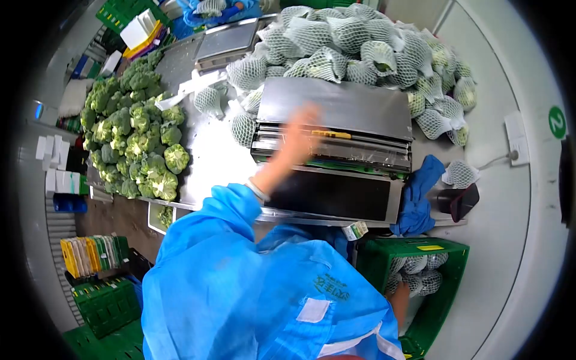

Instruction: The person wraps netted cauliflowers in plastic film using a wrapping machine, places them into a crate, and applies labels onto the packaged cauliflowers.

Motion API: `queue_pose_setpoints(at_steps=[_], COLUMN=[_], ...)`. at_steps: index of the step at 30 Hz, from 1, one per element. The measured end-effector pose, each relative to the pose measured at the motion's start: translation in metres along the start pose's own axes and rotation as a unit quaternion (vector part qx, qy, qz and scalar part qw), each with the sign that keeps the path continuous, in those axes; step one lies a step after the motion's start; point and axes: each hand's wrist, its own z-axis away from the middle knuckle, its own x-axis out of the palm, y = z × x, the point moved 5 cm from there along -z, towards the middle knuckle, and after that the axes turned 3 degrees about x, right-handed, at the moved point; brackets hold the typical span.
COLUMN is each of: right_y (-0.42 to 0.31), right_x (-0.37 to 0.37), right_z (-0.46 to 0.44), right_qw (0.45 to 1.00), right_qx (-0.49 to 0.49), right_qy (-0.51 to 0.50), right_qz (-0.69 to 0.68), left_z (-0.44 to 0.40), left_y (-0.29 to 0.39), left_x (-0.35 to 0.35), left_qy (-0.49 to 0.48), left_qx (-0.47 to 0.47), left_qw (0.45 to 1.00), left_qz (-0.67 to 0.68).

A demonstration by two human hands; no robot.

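Green crate [447, 303] w/ R hand [399, 297] inside, L hand [300, 137] over metal m/c [360, 108]

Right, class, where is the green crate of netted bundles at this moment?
In the head view, the green crate is at the lower right, just below the crumpled blue cloth, with the person's right hand in it.

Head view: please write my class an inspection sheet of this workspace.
Surface: metal table, partly bare beside the loose broccoli.
Job's things: loose broccoli piled at left; netted heads heaped behind the metal machine.
Clutter: blue cloth, small carton, yellow object on the machine.
Grips: left hand blurred over the machine; right hand inside the green crate, hold unclear.
Cables: white cable at the wall socket.
Surroundings: stacked crates at lower left; person in blue at the top edge.
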Motion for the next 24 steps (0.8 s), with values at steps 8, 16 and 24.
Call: queue_pose_setpoints(at_steps=[8,16,24], right_y=[-0.410,-0.544,-0.554], right_x=[-0.232,-0.265,-0.272], right_z=[0.004,0.039,0.011], right_qw=[0.772,0.208,0.231], right_qx=[-0.468,-0.666,-0.647], right_qy=[-0.204,-0.265,-0.339], right_qz=[-0.378,-0.665,-0.642], left_z=[0.006,0.031,0.058], left_y=[-0.295,-0.309,-0.181], left_x=[-0.183,-0.206,-0.237], left_qy=[0.140,0.178,0.207], left_qx=[-0.319,-0.286,-0.132], left_qw=[0.905,0.941,0.756], left_qz=[-0.242,0.038,0.606])
